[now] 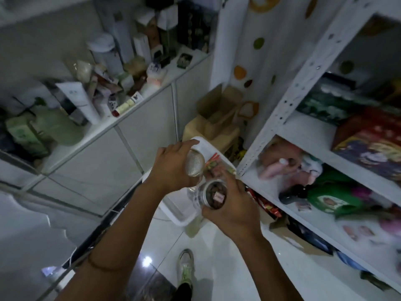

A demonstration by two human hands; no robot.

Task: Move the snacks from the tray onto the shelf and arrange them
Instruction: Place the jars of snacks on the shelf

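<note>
Above the white tray (pixel 202 144): the right hand (pixel 230 212), fingers curled around an uncapped clear jar (pixel 213 196) holding brown pieces and one pink packet. Over the tray's far end, the left hand (pixel 171 168) grips a round textured lid (pixel 194 163). Inside the tray lie wrapped snacks (pixel 213 165), red and green. Right of the tray stands the white shelf (pixel 288 101), packets on its boards
</note>
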